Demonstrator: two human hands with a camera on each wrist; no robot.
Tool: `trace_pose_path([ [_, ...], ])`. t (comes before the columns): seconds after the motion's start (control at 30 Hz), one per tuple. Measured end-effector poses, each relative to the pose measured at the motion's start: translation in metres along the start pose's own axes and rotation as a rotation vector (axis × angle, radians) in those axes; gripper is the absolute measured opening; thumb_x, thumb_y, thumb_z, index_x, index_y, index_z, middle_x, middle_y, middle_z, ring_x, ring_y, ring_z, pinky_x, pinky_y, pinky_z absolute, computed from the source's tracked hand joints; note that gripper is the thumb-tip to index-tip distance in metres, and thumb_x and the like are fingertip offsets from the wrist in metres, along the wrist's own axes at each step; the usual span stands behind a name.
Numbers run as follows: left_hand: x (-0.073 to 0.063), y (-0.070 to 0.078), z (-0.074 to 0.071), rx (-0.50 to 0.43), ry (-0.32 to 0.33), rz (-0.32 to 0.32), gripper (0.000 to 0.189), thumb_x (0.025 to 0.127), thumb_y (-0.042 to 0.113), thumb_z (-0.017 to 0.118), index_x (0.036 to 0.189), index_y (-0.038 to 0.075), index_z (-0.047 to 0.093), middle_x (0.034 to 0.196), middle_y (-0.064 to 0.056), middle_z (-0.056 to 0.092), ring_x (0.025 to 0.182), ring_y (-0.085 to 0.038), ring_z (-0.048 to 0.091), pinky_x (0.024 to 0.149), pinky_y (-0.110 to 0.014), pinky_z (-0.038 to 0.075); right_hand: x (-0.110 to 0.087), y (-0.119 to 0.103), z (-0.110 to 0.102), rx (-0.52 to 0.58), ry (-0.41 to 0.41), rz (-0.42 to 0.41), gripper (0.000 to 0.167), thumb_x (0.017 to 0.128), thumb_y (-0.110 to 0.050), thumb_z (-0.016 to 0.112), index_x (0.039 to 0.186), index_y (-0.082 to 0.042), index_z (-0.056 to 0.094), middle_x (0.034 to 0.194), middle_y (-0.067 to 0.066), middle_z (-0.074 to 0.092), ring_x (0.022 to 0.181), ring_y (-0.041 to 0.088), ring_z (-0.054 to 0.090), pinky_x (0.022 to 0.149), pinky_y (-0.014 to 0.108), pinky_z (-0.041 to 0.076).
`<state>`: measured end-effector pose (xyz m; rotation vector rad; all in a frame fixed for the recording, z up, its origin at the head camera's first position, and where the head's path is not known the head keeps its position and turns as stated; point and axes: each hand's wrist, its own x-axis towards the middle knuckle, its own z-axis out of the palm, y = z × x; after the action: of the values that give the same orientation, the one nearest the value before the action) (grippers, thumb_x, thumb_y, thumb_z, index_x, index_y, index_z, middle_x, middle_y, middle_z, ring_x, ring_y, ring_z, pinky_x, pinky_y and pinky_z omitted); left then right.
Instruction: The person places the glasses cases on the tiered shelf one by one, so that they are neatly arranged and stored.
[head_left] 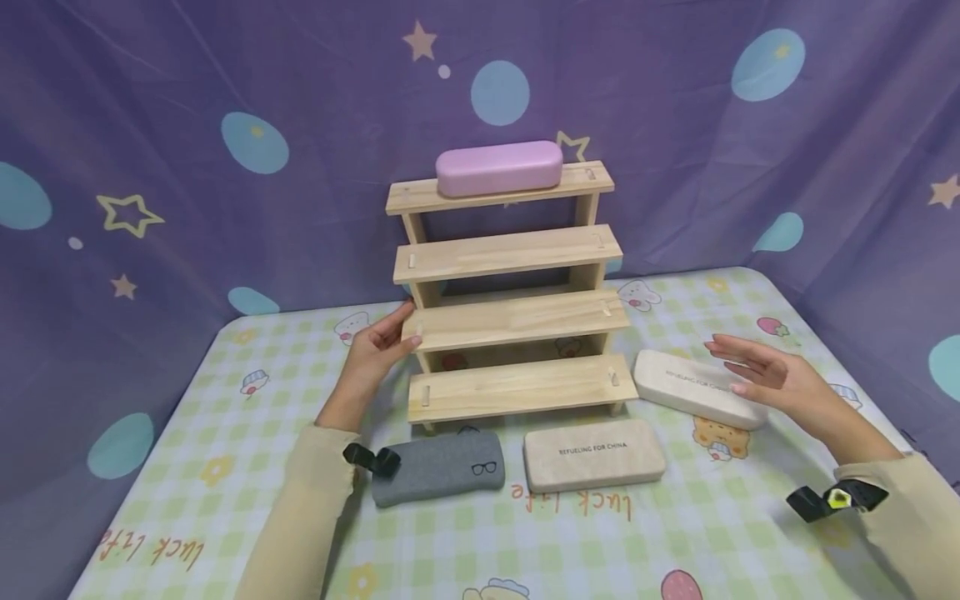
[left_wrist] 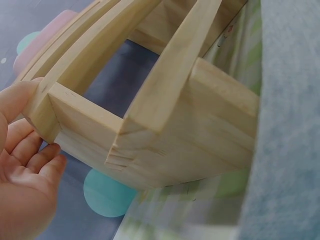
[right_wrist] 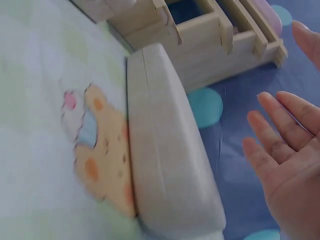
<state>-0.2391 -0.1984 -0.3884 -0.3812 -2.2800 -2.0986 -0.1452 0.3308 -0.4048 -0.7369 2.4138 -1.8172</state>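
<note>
Wooden rack in left fingers

above the bottom step passage is free, but a gray case and beige case lie in front.

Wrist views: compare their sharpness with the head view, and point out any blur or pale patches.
Head view: fairly crisp, with the lettering on the front beige case readable; left wrist view: the wooden shelf shows clear edges, but the grey case at the right looks soft; right wrist view: the tablecloth looks pale, its bear print slightly blurred.
</note>
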Motion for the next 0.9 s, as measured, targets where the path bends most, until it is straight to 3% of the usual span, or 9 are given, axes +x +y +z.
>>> trace_pose_path([
  [0.37,-0.003,-0.001,0.001,-0.019,0.008,-0.018,0.057,0.088,-0.003,0.062,0.140,-0.002,0.040,0.148,-0.013,0.037,0.137,-0.022,0.033,0.108,-0.023,0.034,-0.029,0.020,-0.012,0.019,0.056,-0.009,0.060,0.085,0.021,0.047,0.142,0.011,0.029,0.141,-0.008,0.047,0.129,-0.003,0.039,0.100,0.008,0.032],
  [0.67,-0.001,0.003,0.001,-0.010,-0.001,-0.021,0.057,0.088,-0.001,0.062,0.140,-0.002,0.040,0.148,-0.012,0.037,0.137,-0.020,0.033,0.109,-0.026,0.032,-0.038,0.030,-0.008,-0.076,0.086,0.144,0.071,0.083,0.013,0.059,0.146,0.000,0.028,0.139,-0.020,0.038,0.123,-0.014,0.036,0.092,0.004,0.033],
  [0.9,-0.002,0.003,0.001,-0.013,0.002,-0.037,0.057,0.088,-0.002,0.062,0.141,-0.002,0.039,0.148,-0.012,0.036,0.137,-0.020,0.033,0.108,-0.024,0.033,-0.035,0.038,-0.007,-0.055,0.061,0.156,0.074,0.081,0.013,0.063,0.145,0.003,0.027,0.140,-0.013,0.040,0.123,-0.013,0.036,0.092,0.002,0.034],
])
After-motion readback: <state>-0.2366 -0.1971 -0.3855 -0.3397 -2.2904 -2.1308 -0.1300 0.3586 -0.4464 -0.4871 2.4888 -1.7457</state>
